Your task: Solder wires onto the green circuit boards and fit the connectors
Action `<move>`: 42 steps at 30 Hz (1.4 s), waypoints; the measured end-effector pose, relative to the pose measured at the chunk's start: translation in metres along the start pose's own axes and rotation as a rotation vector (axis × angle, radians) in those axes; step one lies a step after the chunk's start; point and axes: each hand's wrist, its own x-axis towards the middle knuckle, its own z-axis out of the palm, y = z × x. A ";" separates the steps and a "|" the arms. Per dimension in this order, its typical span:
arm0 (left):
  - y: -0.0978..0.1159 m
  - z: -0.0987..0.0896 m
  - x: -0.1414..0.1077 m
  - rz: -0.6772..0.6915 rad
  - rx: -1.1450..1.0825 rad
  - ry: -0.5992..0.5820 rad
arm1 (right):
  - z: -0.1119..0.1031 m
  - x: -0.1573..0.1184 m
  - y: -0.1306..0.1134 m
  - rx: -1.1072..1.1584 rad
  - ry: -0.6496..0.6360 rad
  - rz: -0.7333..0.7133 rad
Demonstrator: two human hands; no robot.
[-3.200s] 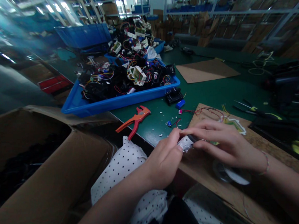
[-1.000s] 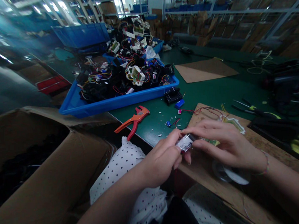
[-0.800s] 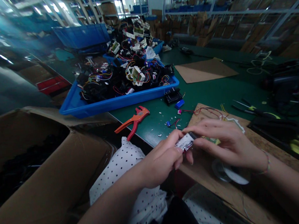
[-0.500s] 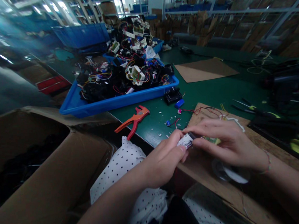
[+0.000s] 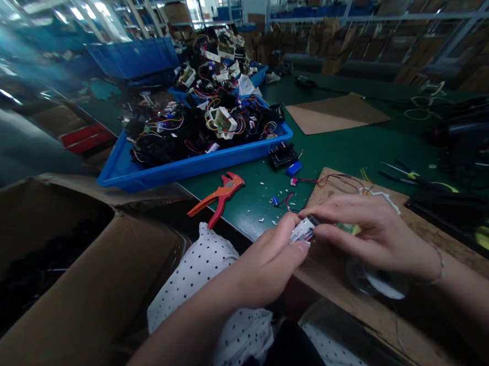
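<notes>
My left hand (image 5: 272, 261) grips a small block (image 5: 302, 230) with a white printed side and a dark end; what kind of part it is I cannot make out. At the dark end, the thumb and fingers of my right hand (image 5: 367, 233) close in a pinch from the right. Behind that hand a green circuit board (image 5: 349, 228) shows in part. Just beyond my hands a small blue-wrapped part (image 5: 275, 201) with thin wires lies among white scraps. Orange-red wire strippers (image 5: 222, 195) rest near the table edge, left of my hands.
A blue tray (image 5: 198, 169) heaped with wired parts stands ahead. A brown board (image 5: 330, 305) lies beneath my hands, with a clear spool (image 5: 377, 280) on it. Pliers (image 5: 410, 175) lie to the right. An open cardboard box (image 5: 69, 293) stands at the left.
My left thumb has shifted slightly along the block, and more of its printed white side shows. Both hands stay in nearly the same place.
</notes>
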 end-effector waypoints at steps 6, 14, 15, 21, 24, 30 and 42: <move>0.006 -0.002 0.000 0.000 0.172 -0.020 | 0.001 0.000 -0.001 0.000 -0.019 0.003; 0.004 -0.002 0.000 -0.030 0.150 -0.053 | 0.000 0.002 -0.003 -0.013 -0.017 -0.006; 0.004 -0.002 0.000 -0.031 0.131 -0.056 | 0.000 0.002 -0.003 -0.011 -0.017 -0.007; 0.002 0.000 0.000 -0.008 0.115 -0.040 | -0.001 0.001 -0.002 0.009 -0.024 -0.001; 0.002 0.000 0.000 -0.001 0.139 -0.036 | -0.001 0.001 -0.002 0.010 -0.021 -0.001; 0.003 0.000 0.001 -0.003 0.137 -0.042 | 0.000 0.002 -0.004 0.014 -0.017 0.003; 0.006 0.000 0.000 -0.008 0.169 -0.058 | -0.001 0.001 -0.002 0.021 -0.016 -0.017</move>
